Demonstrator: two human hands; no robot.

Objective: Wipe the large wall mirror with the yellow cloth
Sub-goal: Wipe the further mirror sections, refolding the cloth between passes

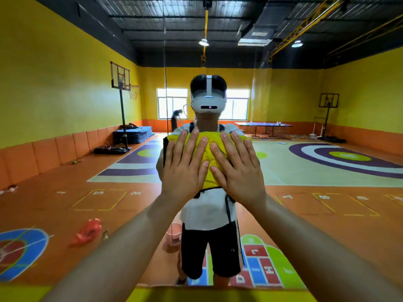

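The large wall mirror [87,127] fills nearly the whole view and reflects a sports hall and a person wearing a headset. A yellow cloth [209,158] is spread flat against the glass at chest height in the middle. My left hand [185,168] lies on the cloth's left half with fingers spread and pointing up. My right hand [237,168] lies on its right half the same way. Both palms press the cloth to the mirror; the thumbs nearly touch at the centre. Much of the cloth is hidden under my hands.
The mirror's bottom edge [218,286] meets a yellow ledge or wall band. In the reflection are an orange floor with painted games, a pink bucket [173,235] behind the person, a pink object [88,232] on the floor, basketball hoops and a table-tennis table.
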